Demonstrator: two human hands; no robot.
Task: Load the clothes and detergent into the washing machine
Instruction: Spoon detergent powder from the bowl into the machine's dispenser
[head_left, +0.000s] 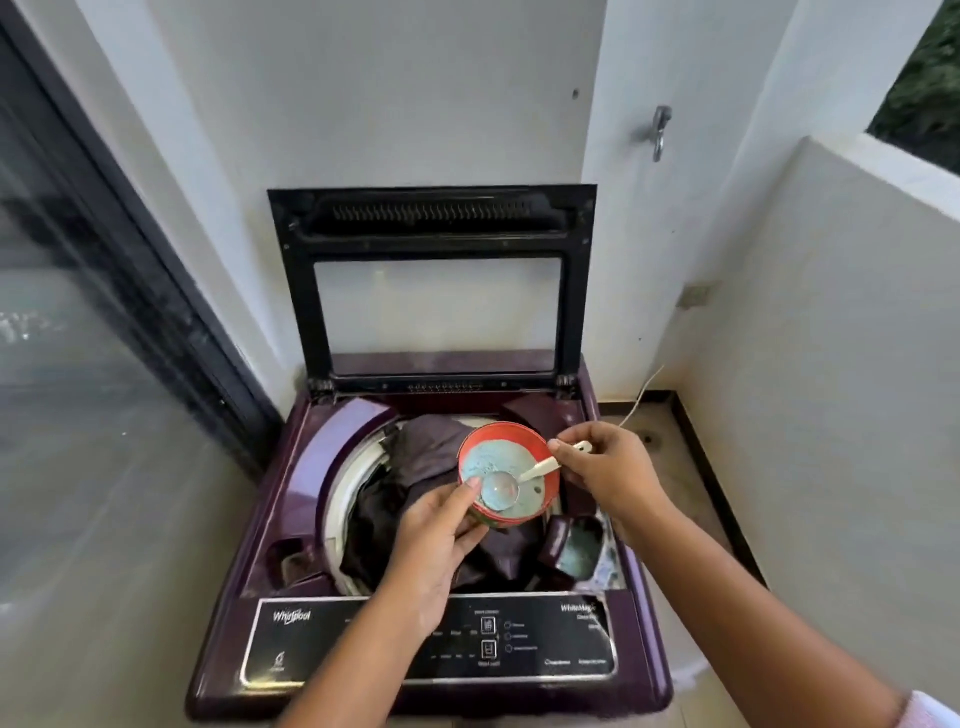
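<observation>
A purple top-loading washing machine (291, 530) stands with its lid (436, 291) raised. Dark clothes (431, 447) fill its drum. My left hand (436, 540) holds a red bowl (540, 441) of pale blue detergent powder (493, 457) over the drum. My right hand (602, 467) pinches the handle of a white spoon (540, 470), whose scoop lies in the powder and is heaped with it. At the drum's front right, the open detergent compartment (576, 553) holds some blue powder.
The control panel (332, 644) runs along the machine's front edge. A glass sliding door (78, 364) is on the left. White walls stand behind and on the right (831, 364), with a metal hook (660, 130) and a white cable (644, 389) beside the machine.
</observation>
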